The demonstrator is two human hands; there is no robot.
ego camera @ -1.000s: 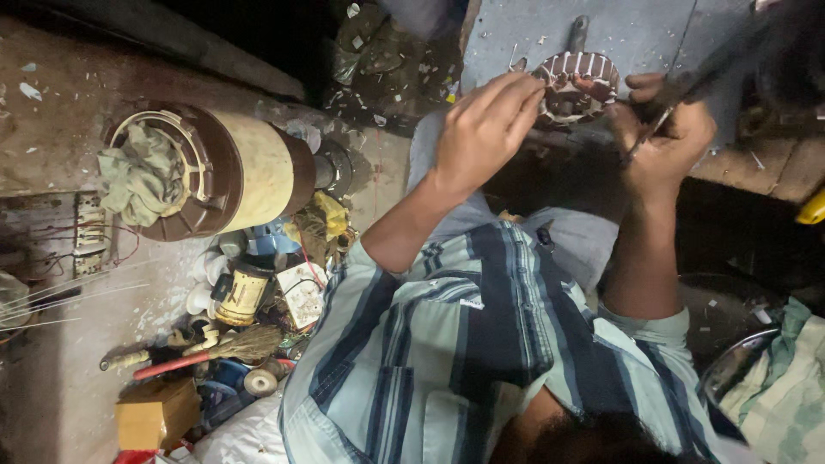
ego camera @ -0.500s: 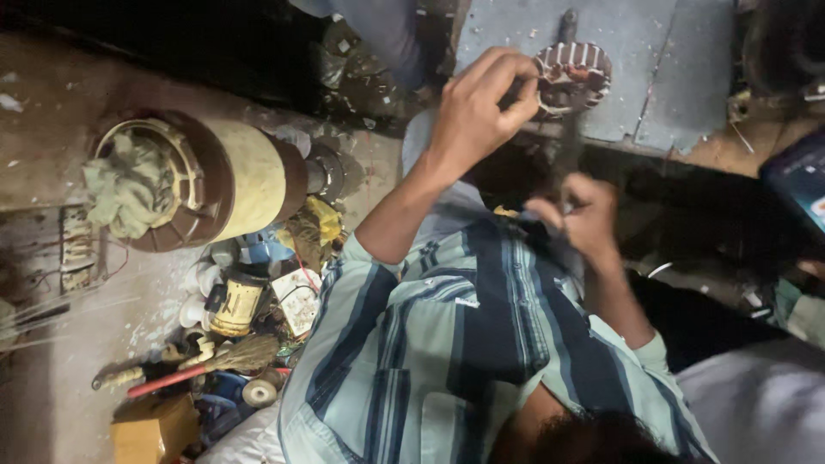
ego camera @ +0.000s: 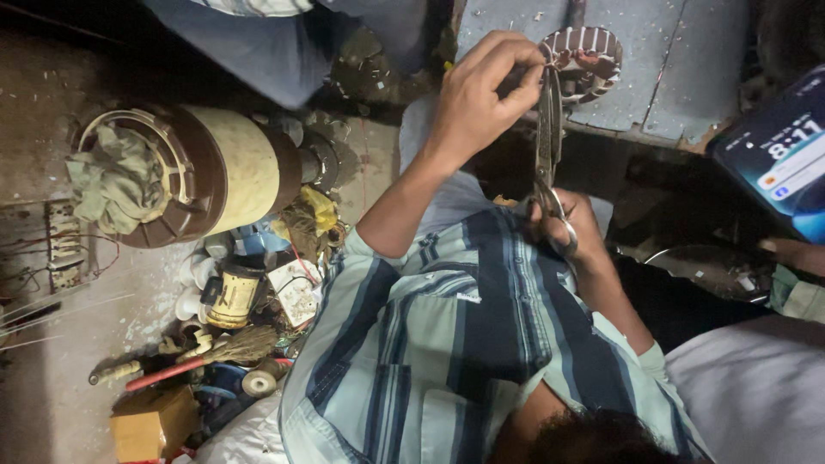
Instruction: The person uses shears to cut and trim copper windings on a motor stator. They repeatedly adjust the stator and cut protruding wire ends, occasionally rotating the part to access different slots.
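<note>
A small stator (ego camera: pixel 586 53) with copper windings lies on a blue-grey bench (ego camera: pixel 662 77). My left hand (ego camera: pixel 481 94) pinches something thin, hard to make out, at the stator's left edge. My right hand (ego camera: pixel 574 230) sits lower, near my striped shirt, with its fingers through the handles of metal scissors (ego camera: pixel 546 129). The scissor blades point up and reach the spot where my left fingers pinch.
A large cream and brown motor housing (ego camera: pixel 215 176) stuffed with a rag lies at left. Below it are a can (ego camera: pixel 230 296), a brush (ego camera: pixel 245 346), tape rolls and a cardboard box (ego camera: pixel 153 421). At right another person's hand (ego camera: pixel 795 256) holds a lit phone (ego camera: pixel 778 155).
My right hand dropped from beside the stator to my lap and now holds scissors raised to the stator. My left hand stayed at the stator. The phone came into view at right.
</note>
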